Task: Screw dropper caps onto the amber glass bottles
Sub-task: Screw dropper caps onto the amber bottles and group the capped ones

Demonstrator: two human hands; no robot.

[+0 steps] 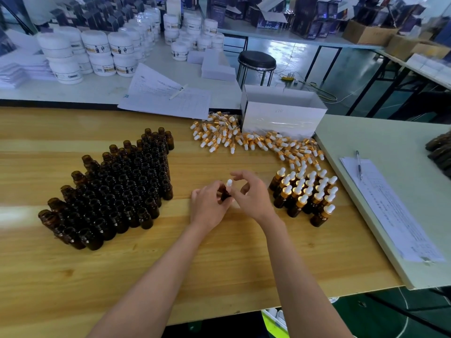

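Observation:
My left hand (209, 206) grips a small amber bottle (225, 194) at the middle of the wooden table (219, 264). A dropper cap with a white bulb (229, 183) sits on the bottle's neck. My right hand (251, 193) curls around the cap, thumb at its collar and the other fingers spread apart above it. A large block of uncapped amber bottles (117, 191) stands to the left. Capped bottles (307, 193) stand in rows to the right. Loose gold-and-white dropper caps (244, 137) lie in a heap farther back.
A white cardboard box (280, 111) stands behind the cap heap. Papers (166, 93) with a pen lie at the back; another sheet (390, 208) with a pen (358, 164) lies on the pale table at right. White jars (97, 52) and a black stool (256, 61) are beyond.

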